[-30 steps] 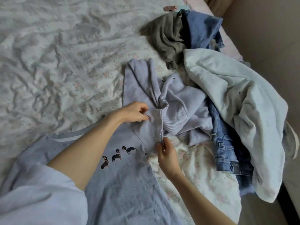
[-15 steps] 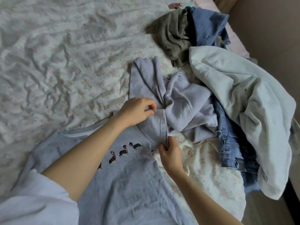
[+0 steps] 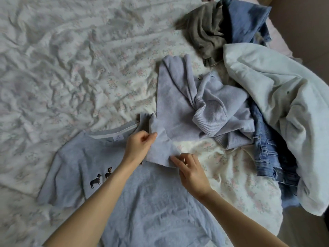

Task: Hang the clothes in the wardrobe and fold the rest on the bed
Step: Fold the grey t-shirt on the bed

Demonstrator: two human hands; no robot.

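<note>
Grey-blue cotton t-shirt [image 3: 146,202] with small dog motifs lies spread flat near the bed's [image 3: 62,68] near edge, collar pointing toward the far edge, body running back toward the person. Step in hand, as judged: folding the shirt's right sleeve [image 3: 158,147] in over the chest. Left hand [image 3: 138,146] pinches the sleeve near the shoulder seam, fingers curled onto the cloth. Right hand [image 3: 191,172] pinches the sleeve's lower hem between thumb and forefinger, other fingers loosely bent. Sleeve sits lifted and slightly bunched between the two hands, touching the lilac knit sweater [image 3: 199,107] just beyond it. Unsorted pile along the bed's right edge: sweater, blue jeans [image 3: 270,150], pale hoodie [image 3: 284,113], grey garment [image 3: 204,29], dark blue garment [image 3: 245,22]. Wardrobe not in view. To do this well: keep both pinches level so the fold line runs straight from shoulder down the side, lay the sleeve flat onto the chest without dragging the sweater along, then smooth wrinkles before releasing. Risk: sleeve edge snagging the sweater's cuff, skewing the fold. Task looks early; most of the pile untouched.
</note>
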